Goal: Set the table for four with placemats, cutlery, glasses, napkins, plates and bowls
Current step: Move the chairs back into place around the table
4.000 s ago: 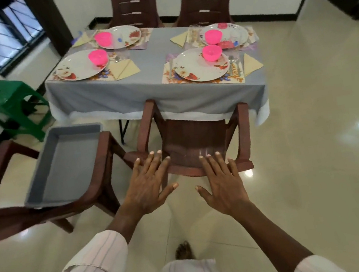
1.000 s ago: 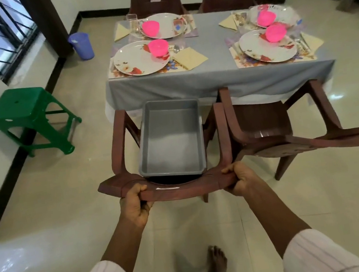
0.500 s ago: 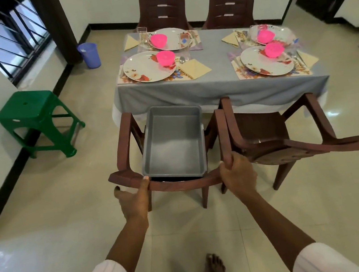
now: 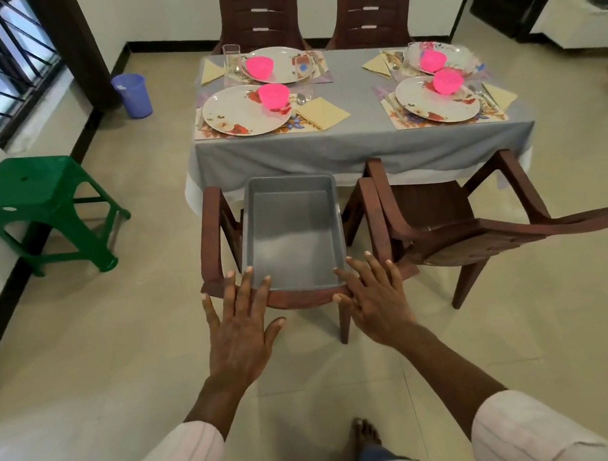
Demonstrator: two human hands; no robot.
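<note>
While my left hand [image 4: 237, 336] and right hand [image 4: 379, 302] are spread flat over the top rail of the near chair [image 4: 212, 240], fingers straight and holding nothing (whether the tips touch the rail I cannot tell), the four places lie laid on the table [image 4: 356, 146] beyond it. Each placemat [image 4: 291, 125] bears a plate [image 4: 240, 115] with a pink bowl [image 4: 274, 94] on it and a napkin [image 4: 321, 112] beside it; a glass [image 4: 232, 58] stands at the far left corner. I judge each plate stiff and breakable, best taken by opposite rims. Each pink bowl looks like light plastic. A glass would be slippery, so I would grip it low around the wall. On the chair seat, the grey tub [image 4: 292, 240] looks light and rigid, best lifted by its two long rims.
</note>
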